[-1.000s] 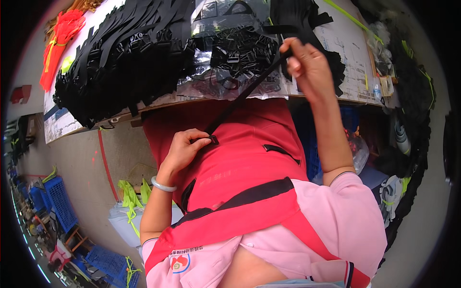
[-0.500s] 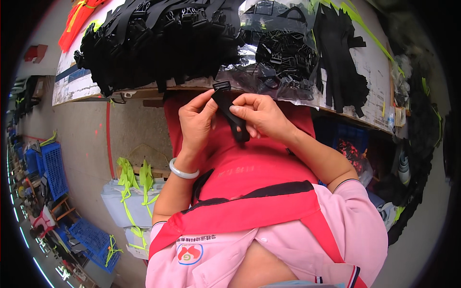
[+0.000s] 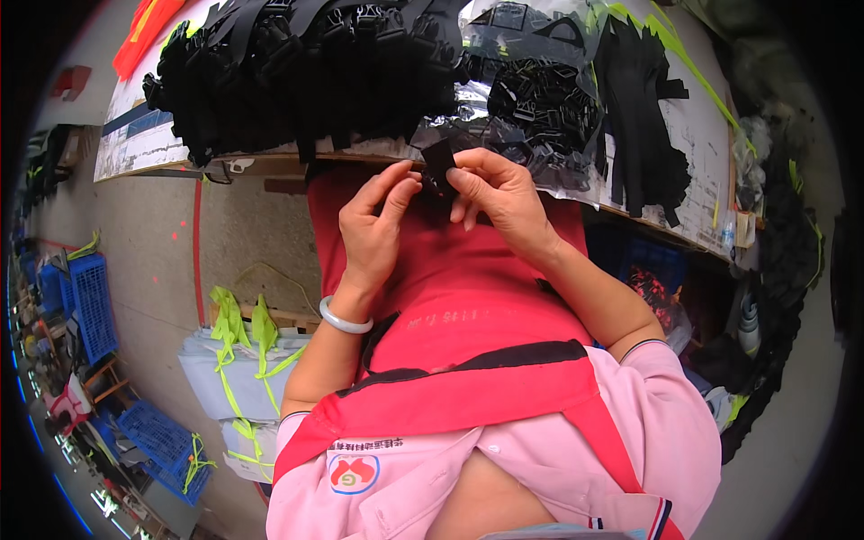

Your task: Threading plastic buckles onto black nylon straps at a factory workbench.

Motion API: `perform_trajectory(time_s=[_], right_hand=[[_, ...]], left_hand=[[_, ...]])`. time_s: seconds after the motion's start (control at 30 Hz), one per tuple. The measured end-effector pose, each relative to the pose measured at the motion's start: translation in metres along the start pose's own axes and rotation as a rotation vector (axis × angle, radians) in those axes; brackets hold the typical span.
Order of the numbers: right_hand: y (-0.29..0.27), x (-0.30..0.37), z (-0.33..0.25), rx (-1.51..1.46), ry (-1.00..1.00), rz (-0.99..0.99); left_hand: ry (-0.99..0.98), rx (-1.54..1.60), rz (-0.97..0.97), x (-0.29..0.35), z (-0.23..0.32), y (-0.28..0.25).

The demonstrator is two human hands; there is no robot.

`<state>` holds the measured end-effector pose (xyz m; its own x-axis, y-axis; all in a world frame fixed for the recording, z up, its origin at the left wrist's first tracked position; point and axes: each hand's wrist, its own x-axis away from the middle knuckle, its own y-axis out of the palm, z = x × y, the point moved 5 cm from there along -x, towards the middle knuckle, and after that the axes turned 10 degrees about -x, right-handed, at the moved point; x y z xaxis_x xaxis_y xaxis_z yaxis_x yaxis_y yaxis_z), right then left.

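Note:
A short black webbing strap stands up between my hands, over the red apron and close to the table's front edge. My right hand pinches the strap between thumb and fingers. On the other side, my left hand has its thumb and index finger brought together beside the strap's lower part. What lies between those left fingertips is too dark to make out. The buckle on the strap cannot be told apart against the dark background.
A big heap of black straps with buckles covers the table's left part. Beside it lies a clear plastic bag of black buckles, then a bundle of black straps. Tied pale bundles and blue crates stand at left.
The strap has been turned: its plain end now points up toward the table, where the buckle was before. My right hand has moved slightly up; my left fingers have shifted right.

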<state>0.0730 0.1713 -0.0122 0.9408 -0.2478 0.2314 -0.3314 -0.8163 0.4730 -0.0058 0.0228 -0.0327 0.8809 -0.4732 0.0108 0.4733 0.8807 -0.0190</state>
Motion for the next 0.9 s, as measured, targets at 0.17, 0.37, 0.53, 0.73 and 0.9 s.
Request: perform_trajectory(time_s=[0.17,0.37,0.53,0.73,0.9], right_hand=[[0.01,0.007,-0.009,0.612,-0.434,-0.066],[0.016,0.047,-0.17,-0.011,-0.916,-0.189],[-0.006,0.016,-0.142,0.158,-0.491,0.142],[-0.007,0.019,-0.006,0.332,0.286,0.021],[0.002,0.012,0.003,0.3,0.254,0.013]], left_hand=[[-0.332,0.184,-0.248,-0.007,-0.007,0.008],[-0.163,-0.104,-0.074,-0.021,-0.003,-0.016],[-0.204,-0.085,-0.136,-0.014,0.0,-0.02],[-0.15,-0.006,-0.122,-0.009,0.005,-0.008],[0.048,-0.134,-0.059,-0.006,0.01,-0.014]])
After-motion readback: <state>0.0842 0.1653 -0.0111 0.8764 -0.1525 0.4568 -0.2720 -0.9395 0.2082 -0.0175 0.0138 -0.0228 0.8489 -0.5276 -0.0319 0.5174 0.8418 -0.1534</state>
